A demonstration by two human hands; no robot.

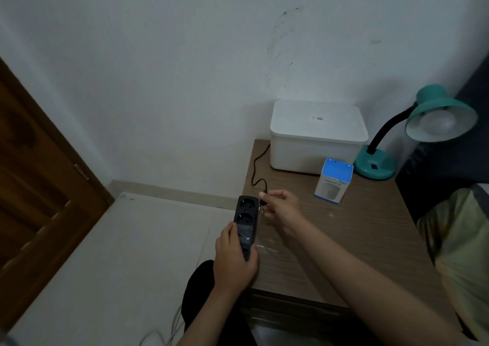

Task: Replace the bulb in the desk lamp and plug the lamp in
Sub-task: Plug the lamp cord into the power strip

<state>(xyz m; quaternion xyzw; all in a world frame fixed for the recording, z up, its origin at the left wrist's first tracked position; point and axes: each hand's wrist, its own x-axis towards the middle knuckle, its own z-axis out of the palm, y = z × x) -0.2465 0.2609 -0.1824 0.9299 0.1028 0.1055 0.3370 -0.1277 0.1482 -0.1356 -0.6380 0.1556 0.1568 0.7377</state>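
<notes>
A teal desk lamp (375, 164) with a black gooseneck stands at the table's far right corner; a white bulb (440, 123) sits inside its shade, unlit. My left hand (234, 259) grips the lower end of a black power strip (246, 220) at the table's left edge. My right hand (281, 204) pinches the lamp's black plug (262, 202) just to the right of the strip's upper socket, apart from it. The black cord (256, 168) runs from the plug back behind the white box.
A white lidded box (317, 139) stands at the back of the wooden bedside table (357, 229). A blue and white bulb carton (334, 180) stands in front of it. A brown door (34, 181) is at the left. White cables (169, 329) lie on the tiled floor.
</notes>
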